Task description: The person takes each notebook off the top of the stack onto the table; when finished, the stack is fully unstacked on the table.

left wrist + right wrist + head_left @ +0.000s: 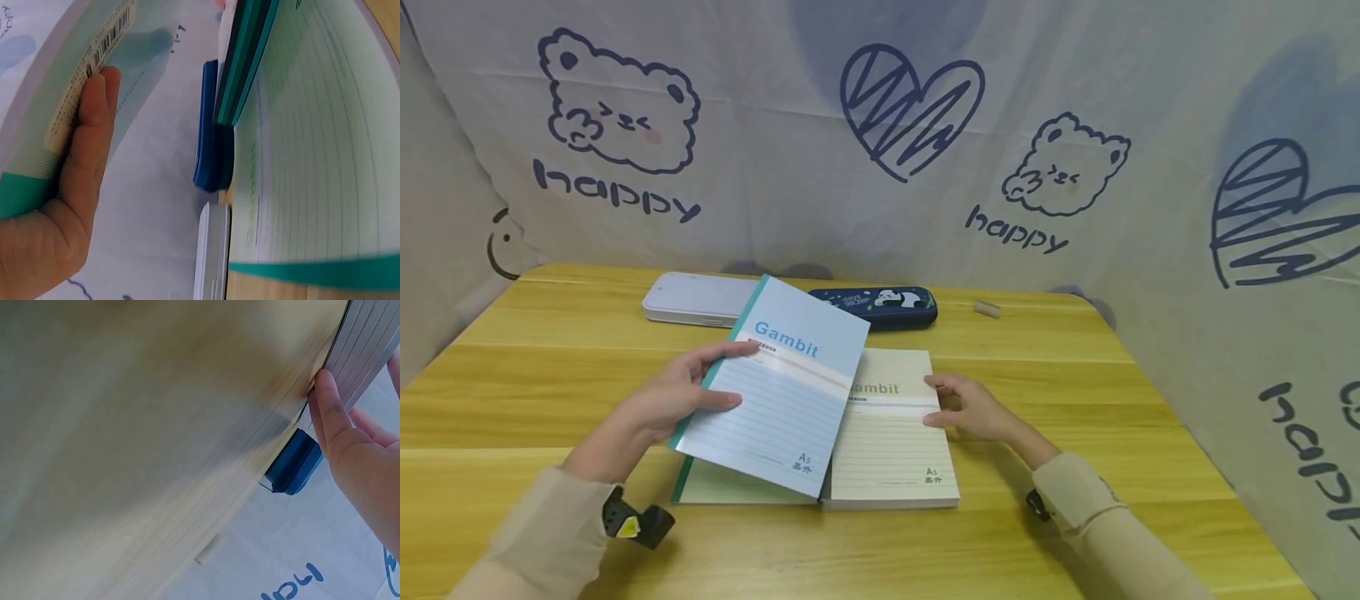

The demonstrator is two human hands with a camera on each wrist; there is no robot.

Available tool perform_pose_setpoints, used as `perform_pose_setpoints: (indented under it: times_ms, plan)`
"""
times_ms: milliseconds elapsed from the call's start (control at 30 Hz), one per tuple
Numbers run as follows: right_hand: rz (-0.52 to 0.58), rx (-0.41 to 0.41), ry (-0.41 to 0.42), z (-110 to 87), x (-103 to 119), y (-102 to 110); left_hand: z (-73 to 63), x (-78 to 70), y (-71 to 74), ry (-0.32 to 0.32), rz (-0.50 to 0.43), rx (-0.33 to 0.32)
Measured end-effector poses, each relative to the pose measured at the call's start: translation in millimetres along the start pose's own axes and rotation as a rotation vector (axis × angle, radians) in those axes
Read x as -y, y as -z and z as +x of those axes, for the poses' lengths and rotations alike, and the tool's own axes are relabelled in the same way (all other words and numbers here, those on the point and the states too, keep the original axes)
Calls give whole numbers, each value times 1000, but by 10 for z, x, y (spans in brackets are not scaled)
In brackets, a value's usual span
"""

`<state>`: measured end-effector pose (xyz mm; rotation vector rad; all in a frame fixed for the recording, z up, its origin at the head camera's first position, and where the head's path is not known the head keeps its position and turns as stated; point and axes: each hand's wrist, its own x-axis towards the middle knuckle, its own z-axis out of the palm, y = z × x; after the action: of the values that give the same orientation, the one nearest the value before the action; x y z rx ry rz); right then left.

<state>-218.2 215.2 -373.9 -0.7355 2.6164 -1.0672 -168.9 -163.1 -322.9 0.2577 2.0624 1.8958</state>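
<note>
Two hands: left (673, 396) grips blue notebook (782, 387), right (973, 410), fingers (946, 381) parted, touches cream notebook (891, 454).

You've got a yellowish wood-grain table (1060, 350), grain running side to side. White cloth (767, 167) hangs behind it and down both sides — creased, printed in dark blue. On it you can see two bear drawings (621, 108), scribble-filled hearts (912, 112), "happy" lettering (616, 193) and pale blue patches (887, 29). Left print (505, 250) is cut off — possibly a smiley. Your light is soft, tabletop shadows faint.
</note>
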Motion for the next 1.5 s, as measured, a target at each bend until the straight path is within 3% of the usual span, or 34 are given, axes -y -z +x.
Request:
perform_pose_setpoints:
  times_ms: [400,733,900,1133,1233,1500]
  plan:
    - [16,-1,1,-15,10,2,-194,61,343,-58,35,-30]
    - [12,-1,9,-13,-8,-3,-326,176,654,-78,128,-75]
    - [7,-3,14,-15,-2,1,-406,274,837,-40,107,-99]
    - [5,-7,6,-14,3,-4,-506,325,1067,-69,23,-69]
    - [7,-7,2,-16,16,-8,-537,333,1151,-49,29,-81]
    - [5,1,3,-15,15,-2,-570,346,1294,27,244,-163]
